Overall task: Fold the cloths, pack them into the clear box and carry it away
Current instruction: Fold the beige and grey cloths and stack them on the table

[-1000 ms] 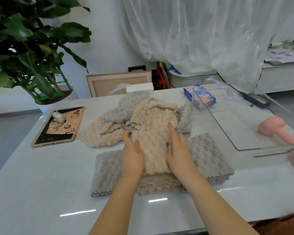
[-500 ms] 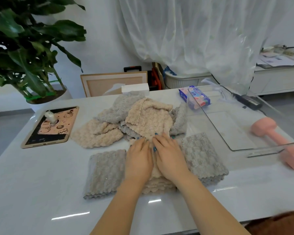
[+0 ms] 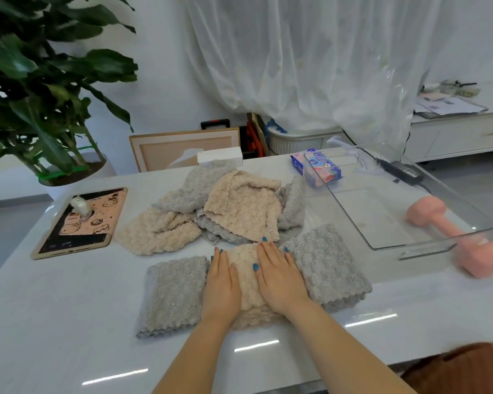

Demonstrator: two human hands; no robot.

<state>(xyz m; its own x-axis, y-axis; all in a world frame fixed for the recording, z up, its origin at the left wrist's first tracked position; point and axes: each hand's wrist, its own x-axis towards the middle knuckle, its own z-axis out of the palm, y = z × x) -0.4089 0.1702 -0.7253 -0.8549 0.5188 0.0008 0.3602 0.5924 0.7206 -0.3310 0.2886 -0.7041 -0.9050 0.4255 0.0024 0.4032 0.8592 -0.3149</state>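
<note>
- White table [image 3: 69, 336] runs out of my view at left; the clear box [image 3: 382, 211] at right is hard to trace, with a pink dumbbell [image 3: 461, 240] blurred at its corner
- Tabletop stretches wide near-left of the folded grey cloths [image 3: 174, 294]
- My left hand [image 3: 221, 288] and right hand [image 3: 279, 280] lie flat, fingers straight, pressing the folded beige cloth [image 3: 246, 280]; the unfolded pile [image 3: 234, 211] sits just behind

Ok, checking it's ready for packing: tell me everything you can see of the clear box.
The clear box is a transparent, rigid-looking rectangular container with an open top, standing upright on the white table, right of the cloths. No cloth lies in it. A tissue pack sits at its far left corner and a pink dumbbell at its near right corner; whether either touches it is unclear.
</note>
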